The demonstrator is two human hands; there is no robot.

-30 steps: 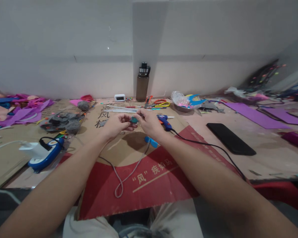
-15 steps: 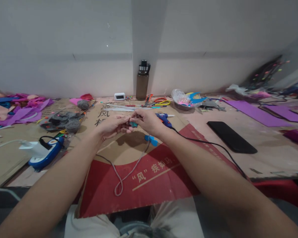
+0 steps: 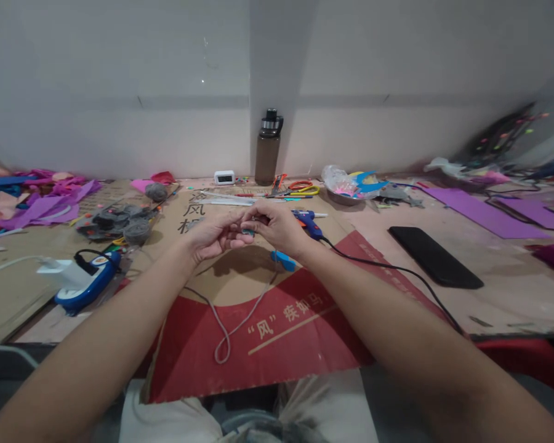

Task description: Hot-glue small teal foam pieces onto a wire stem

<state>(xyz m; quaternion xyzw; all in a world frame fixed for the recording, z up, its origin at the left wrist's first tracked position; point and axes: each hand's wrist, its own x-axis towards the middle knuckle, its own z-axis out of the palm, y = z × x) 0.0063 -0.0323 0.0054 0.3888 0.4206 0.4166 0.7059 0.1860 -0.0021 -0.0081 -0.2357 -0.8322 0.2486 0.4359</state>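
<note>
Over the cardboard sheet (image 3: 300,360), my left hand (image 3: 218,237) and my right hand (image 3: 277,229) meet fingertip to fingertip. Pinched between them is a small teal piece (image 3: 248,232), mostly covered by the fingers, so its kind does not show. Both hands are closed around it. Below them a thin grey cord (image 3: 222,338) lies in a loop on the red part of the cardboard. One end of the cord reaches a bright blue cut-out piece (image 3: 284,261) beneath my right wrist. Just behind my right hand lies a blue glue gun (image 3: 308,225).
A black phone (image 3: 436,257) lies to the right, near purple sheets (image 3: 484,212). Behind are a bottle (image 3: 268,151), scissors (image 3: 307,189) and a bowl (image 3: 346,198) of craft bits. Grey yarn (image 3: 136,231), a blue power strip (image 3: 87,289) and coloured scraps (image 3: 50,203) sit left.
The view has shifted slightly. My fingers have closed further over the teal piece, so less of it shows. The hands stay together in about the same place.
</note>
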